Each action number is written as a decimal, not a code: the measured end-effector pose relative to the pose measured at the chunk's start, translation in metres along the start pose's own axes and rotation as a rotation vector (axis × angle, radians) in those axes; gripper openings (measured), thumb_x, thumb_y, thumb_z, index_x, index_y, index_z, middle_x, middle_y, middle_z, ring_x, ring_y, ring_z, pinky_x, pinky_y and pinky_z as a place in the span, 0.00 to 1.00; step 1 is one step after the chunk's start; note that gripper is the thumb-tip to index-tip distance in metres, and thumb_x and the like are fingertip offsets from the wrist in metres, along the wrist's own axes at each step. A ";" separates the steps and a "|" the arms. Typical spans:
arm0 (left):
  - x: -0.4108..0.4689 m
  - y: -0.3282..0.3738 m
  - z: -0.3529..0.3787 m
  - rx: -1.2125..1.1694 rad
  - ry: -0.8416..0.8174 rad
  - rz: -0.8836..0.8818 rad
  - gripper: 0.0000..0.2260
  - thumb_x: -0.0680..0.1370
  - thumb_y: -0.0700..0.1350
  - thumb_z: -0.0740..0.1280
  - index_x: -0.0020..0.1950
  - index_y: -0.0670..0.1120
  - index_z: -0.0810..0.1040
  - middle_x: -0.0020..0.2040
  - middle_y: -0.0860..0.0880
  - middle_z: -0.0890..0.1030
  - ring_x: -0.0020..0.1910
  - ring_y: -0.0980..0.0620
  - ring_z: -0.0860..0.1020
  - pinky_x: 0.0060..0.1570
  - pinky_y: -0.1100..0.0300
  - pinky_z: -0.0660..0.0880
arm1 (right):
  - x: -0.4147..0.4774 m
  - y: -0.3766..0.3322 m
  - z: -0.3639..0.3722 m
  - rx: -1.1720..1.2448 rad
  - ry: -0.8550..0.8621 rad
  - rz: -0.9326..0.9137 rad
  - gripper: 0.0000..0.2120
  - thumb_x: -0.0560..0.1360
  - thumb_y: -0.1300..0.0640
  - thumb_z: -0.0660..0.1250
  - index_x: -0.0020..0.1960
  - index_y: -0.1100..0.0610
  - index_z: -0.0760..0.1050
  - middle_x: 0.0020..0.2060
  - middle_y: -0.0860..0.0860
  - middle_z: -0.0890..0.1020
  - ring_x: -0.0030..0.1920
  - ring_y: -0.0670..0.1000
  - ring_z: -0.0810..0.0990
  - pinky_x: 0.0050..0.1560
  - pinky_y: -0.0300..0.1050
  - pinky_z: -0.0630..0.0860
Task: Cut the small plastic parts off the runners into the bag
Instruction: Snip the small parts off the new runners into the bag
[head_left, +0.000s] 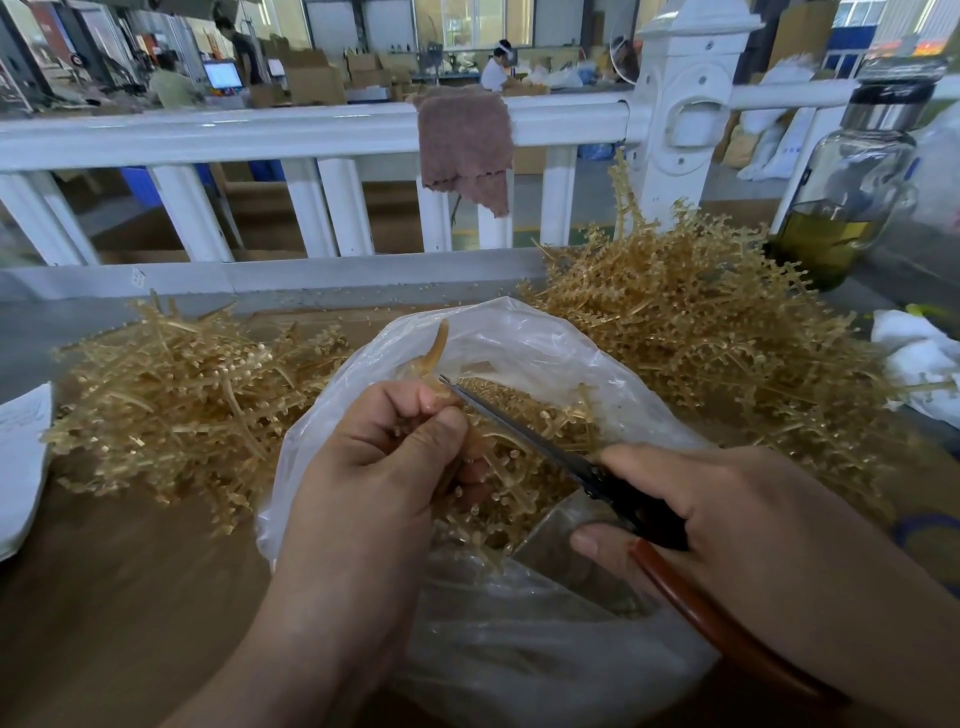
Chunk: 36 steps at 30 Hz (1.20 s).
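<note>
**Scissors at a runner held over the open bag**

The left hand is curled tight, its fingers pinching a tan plastic runner whose curved end sticks up above the knuckles; more of the same branch hangs below the thumb, studded with small plastic parts. The right hand is wrapped around the dark handles of a pair of scissors, thumb low on the near side and fingers over the top. The blades lie almost together, their tip touching the runner just beside the left fingertips.

Both hands hover over the mouth of a clear plastic bag, which lies open on the brown table with loose tan pieces showing inside it. A heap of tan runners lies left of the bag and a bigger heap right of it. Behind the right heap stands a glass bottle holding yellowish liquid. A white railing crosses behind the table, with a brownish cloth draped over its top rail.
</note>
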<state>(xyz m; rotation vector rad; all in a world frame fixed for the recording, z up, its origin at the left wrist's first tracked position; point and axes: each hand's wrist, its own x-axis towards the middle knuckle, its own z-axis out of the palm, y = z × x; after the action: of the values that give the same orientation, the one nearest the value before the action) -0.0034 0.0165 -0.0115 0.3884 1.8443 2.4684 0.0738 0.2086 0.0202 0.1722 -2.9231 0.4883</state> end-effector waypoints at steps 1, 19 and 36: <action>0.000 0.000 0.000 0.003 0.000 0.004 0.08 0.80 0.37 0.66 0.42 0.45 0.79 0.34 0.43 0.78 0.33 0.50 0.76 0.33 0.62 0.76 | 0.000 0.000 0.000 0.000 0.003 -0.003 0.26 0.67 0.26 0.50 0.45 0.44 0.74 0.30 0.37 0.75 0.36 0.39 0.76 0.33 0.35 0.70; -0.001 0.001 -0.002 0.042 -0.003 -0.003 0.11 0.80 0.37 0.66 0.40 0.48 0.80 0.34 0.44 0.80 0.34 0.49 0.77 0.35 0.62 0.77 | -0.001 -0.005 -0.004 0.093 -0.037 0.006 0.19 0.70 0.33 0.59 0.41 0.48 0.75 0.27 0.41 0.74 0.33 0.41 0.77 0.32 0.34 0.70; -0.009 0.014 0.013 -0.128 -0.097 -0.089 0.05 0.70 0.47 0.74 0.37 0.46 0.81 0.35 0.41 0.82 0.30 0.48 0.80 0.28 0.57 0.78 | -0.001 -0.009 0.010 0.795 0.237 0.018 0.17 0.68 0.35 0.70 0.53 0.42 0.78 0.39 0.42 0.85 0.36 0.40 0.84 0.36 0.28 0.76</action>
<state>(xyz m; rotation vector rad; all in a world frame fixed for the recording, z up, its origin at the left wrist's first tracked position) 0.0100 0.0228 0.0031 0.4030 1.6206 2.4454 0.0745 0.1966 0.0139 0.1674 -2.3465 1.5258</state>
